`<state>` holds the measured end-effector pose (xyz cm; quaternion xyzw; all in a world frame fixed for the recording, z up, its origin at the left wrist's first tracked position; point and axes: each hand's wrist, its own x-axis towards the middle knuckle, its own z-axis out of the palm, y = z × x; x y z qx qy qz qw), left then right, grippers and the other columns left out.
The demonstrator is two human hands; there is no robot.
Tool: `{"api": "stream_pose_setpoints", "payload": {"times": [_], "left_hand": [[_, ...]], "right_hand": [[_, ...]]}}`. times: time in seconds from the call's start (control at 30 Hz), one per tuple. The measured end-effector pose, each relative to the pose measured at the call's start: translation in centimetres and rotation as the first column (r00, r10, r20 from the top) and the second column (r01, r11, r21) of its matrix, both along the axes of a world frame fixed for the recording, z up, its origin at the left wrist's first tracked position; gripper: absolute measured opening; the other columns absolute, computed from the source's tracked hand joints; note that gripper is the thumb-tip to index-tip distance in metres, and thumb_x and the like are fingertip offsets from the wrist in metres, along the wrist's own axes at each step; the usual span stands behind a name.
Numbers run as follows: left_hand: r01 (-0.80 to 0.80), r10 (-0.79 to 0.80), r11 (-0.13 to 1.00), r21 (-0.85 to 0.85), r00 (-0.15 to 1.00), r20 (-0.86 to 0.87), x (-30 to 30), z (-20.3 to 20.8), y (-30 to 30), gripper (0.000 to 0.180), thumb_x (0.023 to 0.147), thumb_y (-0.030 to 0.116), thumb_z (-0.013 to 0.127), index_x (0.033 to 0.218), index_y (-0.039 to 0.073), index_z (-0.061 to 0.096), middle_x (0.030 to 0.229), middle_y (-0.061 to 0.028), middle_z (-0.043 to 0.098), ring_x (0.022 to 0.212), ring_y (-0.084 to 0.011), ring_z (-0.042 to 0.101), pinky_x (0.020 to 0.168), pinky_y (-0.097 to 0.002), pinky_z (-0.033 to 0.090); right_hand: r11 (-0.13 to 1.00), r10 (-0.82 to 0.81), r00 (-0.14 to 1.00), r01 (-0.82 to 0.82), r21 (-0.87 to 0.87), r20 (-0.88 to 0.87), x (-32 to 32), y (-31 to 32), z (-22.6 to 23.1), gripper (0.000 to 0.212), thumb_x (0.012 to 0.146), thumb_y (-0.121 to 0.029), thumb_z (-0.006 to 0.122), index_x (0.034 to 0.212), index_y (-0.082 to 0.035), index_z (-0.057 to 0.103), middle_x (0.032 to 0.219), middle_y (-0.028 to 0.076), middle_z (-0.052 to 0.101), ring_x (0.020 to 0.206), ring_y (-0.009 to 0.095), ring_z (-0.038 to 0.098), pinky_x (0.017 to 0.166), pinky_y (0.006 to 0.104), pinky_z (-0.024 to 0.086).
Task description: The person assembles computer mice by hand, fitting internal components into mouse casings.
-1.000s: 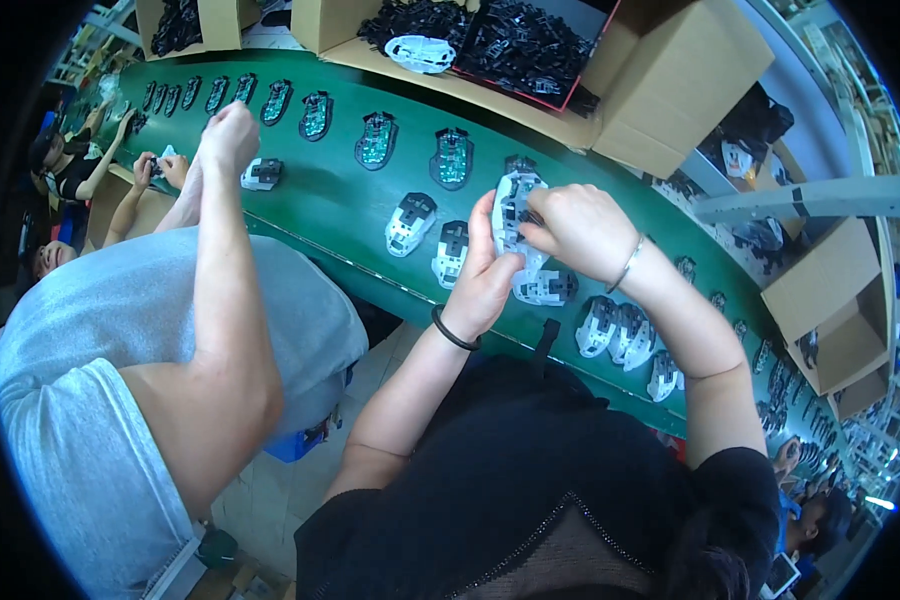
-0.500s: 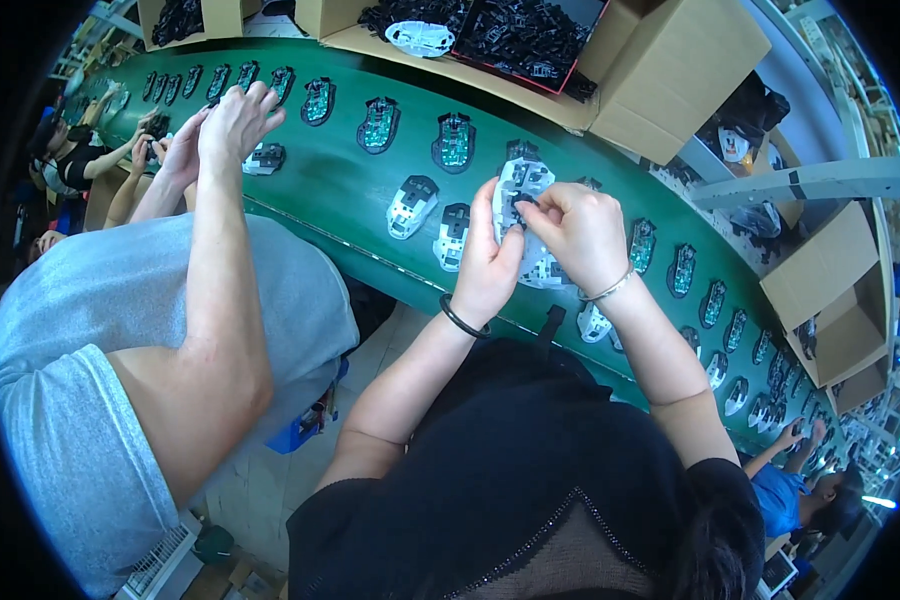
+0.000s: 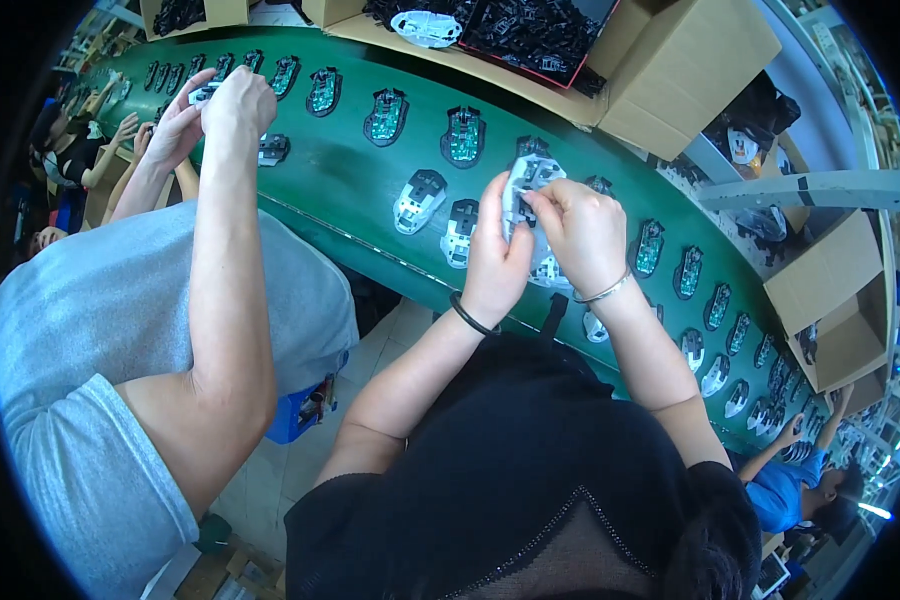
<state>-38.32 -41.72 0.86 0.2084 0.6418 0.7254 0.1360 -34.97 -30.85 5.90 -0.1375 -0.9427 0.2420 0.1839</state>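
Note:
My left hand [image 3: 495,250] grips a pale grey computer mouse shell [image 3: 532,172] by its side, tilted up over the green bench. My right hand [image 3: 585,230] is closed in a pinch at the shell's inner face, against small dark parts there; what lies between its fingertips is too small to make out. Beneath my hands, another pale shell [image 3: 548,272] is partly hidden. To the left lie two grey-and-black mouse shells, a farther one [image 3: 420,201] and a nearer one [image 3: 459,232]. Beyond them rests a mouse base with a green circuit board [image 3: 463,137].
Rows of mouse bases [image 3: 385,117] curve along the green bench [image 3: 340,190] to both sides. A cardboard box [image 3: 685,80] of black parts stands at the far edge, with a white shell [image 3: 425,29] on top. Close on my left, a co-worker's arm [image 3: 232,260] reaches over the bench.
The shell in my left hand has tipped more on its side, my right fingers staying at it. The left co-worker's hands have shifted, and a pale part now shows between them.

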Motion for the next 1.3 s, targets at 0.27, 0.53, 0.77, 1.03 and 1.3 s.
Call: {"api": "stream_pose_setpoints", "payload": {"times": [0.27, 0.53, 0.77, 1.03, 1.3], "left_hand": [[0.091, -0.17, 0.97, 0.225, 0.915, 0.365, -0.7, 1.0, 0.2, 0.054, 0.08, -0.007, 0.039, 0.133, 0.002, 0.032, 0.114, -0.0072, 0.051, 0.096, -0.0101, 0.053, 0.075, -0.0212, 0.048], [0.15, -0.189, 0.973, 0.177, 0.955, 0.23, 0.4, -1.3, 2.0, 0.052, 0.081, -0.007, 0.039, 0.132, -0.001, 0.032, 0.119, -0.0106, 0.048, 0.109, -0.017, 0.049, 0.094, -0.0279, 0.039], [0.503, -0.529, 0.838, 0.211, 0.653, 0.542, 4.2, -1.7, 6.9, 0.059, 0.087, 0.004, 0.047, 0.14, 0.013, 0.02, 0.128, -0.0124, 0.039, 0.109, -0.0197, 0.05, 0.083, -0.0338, 0.049], [0.695, -0.696, 0.56, -0.451, 0.69, 0.198, 7.6, -7.5, 10.4, 0.037, 0.087, 0.014, 0.057, 0.121, 0.006, 0.049, 0.114, -0.0119, 0.053, 0.099, -0.0163, 0.053, 0.074, -0.0287, 0.05], [0.41, -0.895, 0.445, -0.796, 0.176, -0.409, 18.4, -7.8, 16.3, 0.05, 0.074, 0.021, 0.065, 0.122, 0.016, 0.05, 0.129, -0.0137, 0.041, 0.12, -0.0365, 0.036, 0.094, -0.0495, 0.033]], "right_hand": [[0.559, 0.033, 0.998, -0.068, -0.826, -0.059, 1.2, 1.4, -3.0, 0.041, 0.075, -0.007, 0.063, 0.112, 0.004, 0.051, 0.096, 0.009, 0.06, 0.085, 0.015, 0.059, 0.071, 0.0287, 0.049], [0.671, -0.167, 0.976, 0.01, -0.741, -0.139, 2.9, 1.1, -4.5, 0.037, 0.072, -0.003, 0.061, 0.107, 0.006, 0.054, 0.091, 0.01, 0.064, 0.081, 0.014, 0.061, 0.074, 0.0278, 0.049], [0.033, -0.205, 0.966, -0.151, -0.988, -0.155, 11.7, 7.8, -7.0, 0.043, 0.082, -0.003, 0.059, 0.124, 0.002, 0.049, 0.11, 0.005, 0.06, 0.097, 0.011, 0.056, 0.087, 0.0262, 0.044], [0.163, -0.973, 0.203, 0.944, 0.287, -0.113, 46.1, 22.9, -12.8, 0.044, 0.062, -0.006, 0.066, 0.106, -0.005, 0.063, 0.092, 0.013, 0.057, 0.086, 0.029, 0.055, 0.078, 0.0369, 0.046], [0.234, -0.97, 0.229, 0.792, 0.563, 0.08, 53.8, 26.1, -19.7, 0.04, 0.072, -0.018, 0.068, 0.109, -0.009, 0.059, 0.099, 0.01, 0.052, 0.096, 0.028, 0.049, 0.081, 0.0382, 0.044]]}}
